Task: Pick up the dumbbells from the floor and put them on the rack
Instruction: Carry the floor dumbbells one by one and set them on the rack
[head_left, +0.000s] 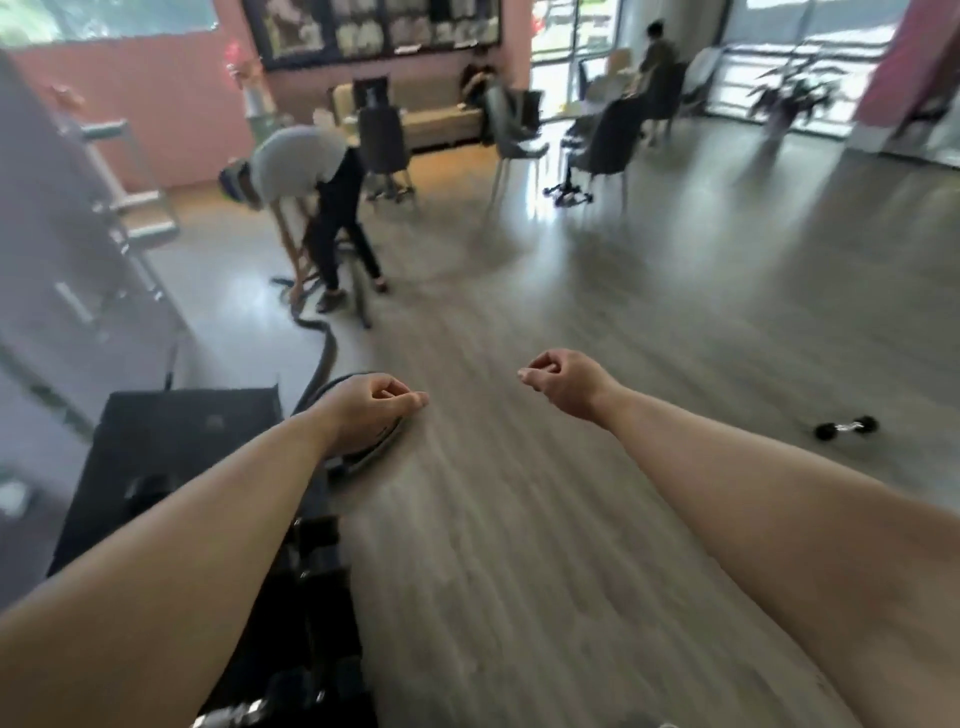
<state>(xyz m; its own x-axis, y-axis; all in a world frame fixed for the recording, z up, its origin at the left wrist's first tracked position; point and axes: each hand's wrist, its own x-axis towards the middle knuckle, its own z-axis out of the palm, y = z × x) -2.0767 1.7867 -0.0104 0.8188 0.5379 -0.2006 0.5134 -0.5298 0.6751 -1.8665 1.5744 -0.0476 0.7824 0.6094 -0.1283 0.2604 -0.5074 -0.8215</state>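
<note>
The dumbbell (845, 427) lies mid-right of the frame, bar running across, nearer my right hand (563, 382) than my left hand (371, 410); both loosely curled, holding nothing

Black-and-chrome dumbbell (845, 427) on grey wood-grain floor (519, 545), pink wall (156, 104), black mat (171, 447)

Dumbbell (845, 427) lying on floor (519, 545), near right. Dumbbell rack (317, 597) standing near left, mat (171, 441) lying just behind it. Rope (326, 353) trailing from mat toward person (311, 208) bending far left. Chairs (602, 140) standing farther back.
</note>
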